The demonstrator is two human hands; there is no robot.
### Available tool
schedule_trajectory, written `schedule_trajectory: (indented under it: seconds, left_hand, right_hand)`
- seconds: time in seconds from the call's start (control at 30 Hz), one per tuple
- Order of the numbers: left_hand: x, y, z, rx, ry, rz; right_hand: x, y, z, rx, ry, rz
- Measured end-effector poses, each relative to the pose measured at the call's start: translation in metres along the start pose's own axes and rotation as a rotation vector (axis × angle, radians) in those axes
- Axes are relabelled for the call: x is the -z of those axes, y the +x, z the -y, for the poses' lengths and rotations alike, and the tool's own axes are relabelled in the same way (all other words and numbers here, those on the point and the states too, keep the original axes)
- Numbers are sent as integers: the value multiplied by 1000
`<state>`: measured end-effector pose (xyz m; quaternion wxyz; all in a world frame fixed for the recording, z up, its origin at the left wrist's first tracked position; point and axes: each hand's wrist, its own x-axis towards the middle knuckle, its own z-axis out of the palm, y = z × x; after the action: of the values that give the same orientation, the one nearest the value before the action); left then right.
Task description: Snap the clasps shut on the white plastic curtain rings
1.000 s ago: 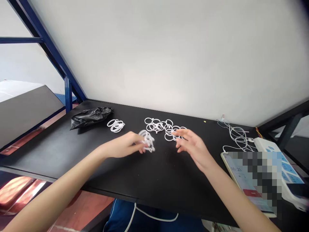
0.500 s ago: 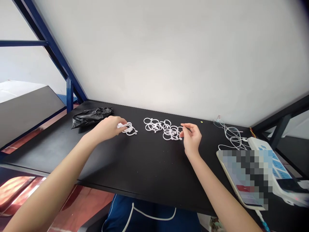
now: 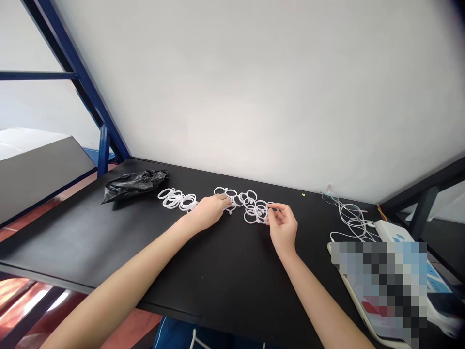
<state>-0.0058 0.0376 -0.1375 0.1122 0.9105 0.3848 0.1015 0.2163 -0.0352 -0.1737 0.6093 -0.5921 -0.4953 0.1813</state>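
Note:
White plastic rings with small eyelets, like curtain rings, lie in groups on the black table [image 3: 225, 271]. My left hand [image 3: 210, 211] reaches over the middle group [image 3: 220, 191], thumb and fingers closed at a ring on its right side. My right hand [image 3: 283, 225] pinches the edge of a ring at the right end of the right-hand group [image 3: 250, 212]. Fingers hide part of the rings in both places. Behind my left wrist lies another group of rings [image 3: 174, 198], loosely overlapping.
A crumpled black plastic bag [image 3: 134, 185] lies at the back left. To the right are a phone [image 3: 358, 303], partly blurred out, a tangled white cable [image 3: 350, 213] and a white power strip [image 3: 387, 230]. A white wall [image 3: 232, 97] borders the table's back; a blue metal frame [image 3: 103, 150] stands left.
My left hand has moved right, from the left group of rings to the middle one, uncovering the left group. My right hand has stayed at the right group, shifting slightly left.

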Motion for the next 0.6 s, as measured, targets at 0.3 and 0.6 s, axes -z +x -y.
schedule_trajectory:
  seconds: [0.3,0.6]
  left_hand:
    - [-9,-3,-1,62,-463,-93]
    - [-4,0,5,221,-882,-192]
  right_hand:
    - [-4,-2,0,130,-111,69]
    - [-20,-19,24,486,-353,501]
